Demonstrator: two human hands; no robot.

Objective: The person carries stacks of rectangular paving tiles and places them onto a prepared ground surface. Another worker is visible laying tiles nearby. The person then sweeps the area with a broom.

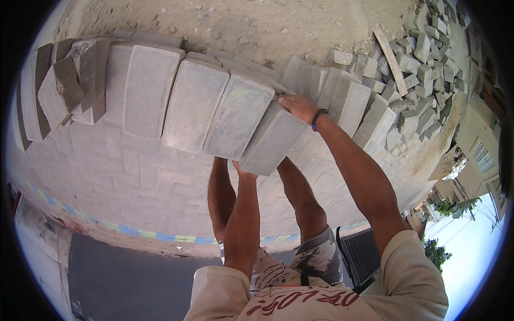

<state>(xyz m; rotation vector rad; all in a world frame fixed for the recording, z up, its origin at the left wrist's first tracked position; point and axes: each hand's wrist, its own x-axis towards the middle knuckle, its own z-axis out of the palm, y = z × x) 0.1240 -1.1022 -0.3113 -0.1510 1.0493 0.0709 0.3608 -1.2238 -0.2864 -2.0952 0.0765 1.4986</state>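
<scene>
A grey concrete block (270,139) lies tilted at the middle of a row of upright-leaning blocks. My right hand (297,108), with a beaded bracelet at the wrist, is closed over its far end. My left hand (245,169) grips the near end from below, its fingers mostly hidden under the block. Directly left of it leans a paler block (235,115) with a faint greenish smudge, and another pale block (193,101) beside that. More grey blocks (345,101) lean in the row just right of my right hand.
Pavers (134,182) with a blue and yellow painted band cover the ground around my legs. Dark asphalt (134,278) lies behind me. Sand (241,21), a heap of broken blocks (423,75) and a wooden plank (390,60) are beyond the row. Chunky blocks (60,91) stand at the far left.
</scene>
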